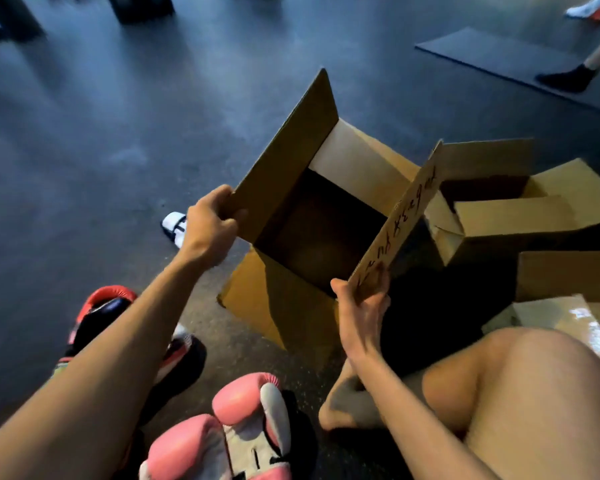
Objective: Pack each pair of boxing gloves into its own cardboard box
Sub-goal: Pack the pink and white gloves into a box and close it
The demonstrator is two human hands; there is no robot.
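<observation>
An open cardboard box (284, 299) stands on the dark floor in front of me, its inside dark and seemingly empty. My left hand (210, 225) grips the edge of its left flap (288, 154). My right hand (362, 304) holds the near end of the right flap (400, 218), which bears handwriting. A pink and white pair of boxing gloves (236, 434) lies at the bottom, near my body. A red and black pair of gloves (108, 317) lies at the left, partly hidden under my left forearm.
More open cardboard boxes (510, 220) crowd the right side, one near my bare knee (534, 386). A white glove or shoe (174, 225) peeks out behind my left hand. Another person's feet (568, 79) stand on a dark mat (499, 60) at the far right.
</observation>
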